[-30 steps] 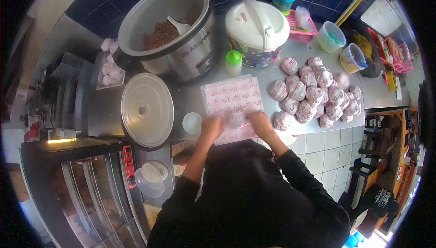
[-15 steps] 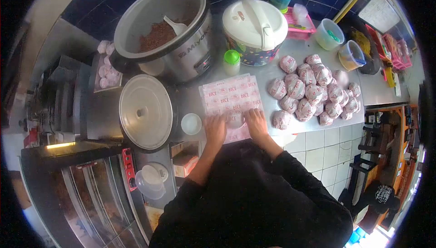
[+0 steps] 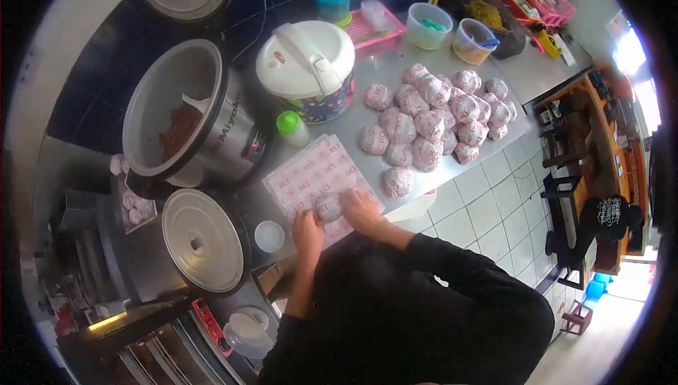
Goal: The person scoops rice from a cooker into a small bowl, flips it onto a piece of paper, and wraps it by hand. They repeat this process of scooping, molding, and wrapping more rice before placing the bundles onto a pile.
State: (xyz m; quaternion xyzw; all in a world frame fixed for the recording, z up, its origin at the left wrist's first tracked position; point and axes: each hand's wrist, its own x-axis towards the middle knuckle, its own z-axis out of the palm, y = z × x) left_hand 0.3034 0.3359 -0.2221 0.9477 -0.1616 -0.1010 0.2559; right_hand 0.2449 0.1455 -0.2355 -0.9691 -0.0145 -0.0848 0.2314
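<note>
A rounded, paper-wrapped bundle [image 3: 328,207] with red print sits between my two hands on a stack of printed wrapping paper [image 3: 311,171]. My left hand [image 3: 308,232] has its fingers curled at the bundle's left side. On the other side, my right hand [image 3: 361,211] presses curled fingers against the wrap. What lies inside the paper is hidden. A small white bowl [image 3: 269,237] stands just left of my left hand. Behind the paper stands a green-capped bottle [image 3: 292,129].
Many similar wrapped bundles [image 3: 429,124] are piled to the right. A large cooker [image 3: 226,120] holding brown food and a white scoop stands at back left, near a round lid [image 3: 203,240]. A white-lidded container [image 3: 307,67] and plastic tubs [image 3: 428,26] line the back.
My head view has turned, so the whole counter appears tilted. The paper between my hands now shows as a rounder bundle, with both hands still at its sides.
</note>
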